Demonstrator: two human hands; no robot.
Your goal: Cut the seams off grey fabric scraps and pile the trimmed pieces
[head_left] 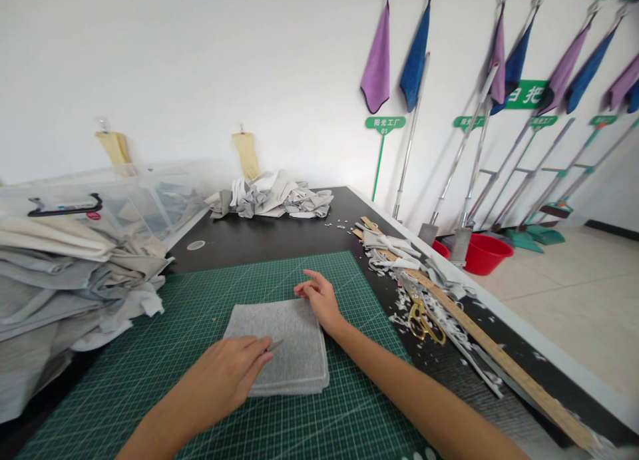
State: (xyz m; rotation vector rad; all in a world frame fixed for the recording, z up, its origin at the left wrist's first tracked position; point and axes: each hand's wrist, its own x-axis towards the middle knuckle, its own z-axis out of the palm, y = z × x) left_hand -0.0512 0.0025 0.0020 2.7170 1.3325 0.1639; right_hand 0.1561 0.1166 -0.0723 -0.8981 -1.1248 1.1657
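Observation:
A stack of grey square cloth pieces (292, 347) with stitched edges lies on the green cutting mat (194, 300). My left hand (229, 370) is closed over the near left part of the stack. From its fingertips sticks a small pointed metal blade (274, 345); the rest of that tool is hidden in the grip, so its exact kind does not show. At the far right corner of the cloth is my right hand (322, 303), its side against the edge. Its index finger is stretched out, the other fingers are loosely bent, and nothing shows in them.
Grey fabric is heaped (64, 287) on the left before a clear plastic box (150, 200). More scraps (274, 197) lie at the back. Gold-handled scissors (424, 323), a wooden ruler (479, 333) and cut strips lie right. A red basin (486, 253) and mops stand by the wall.

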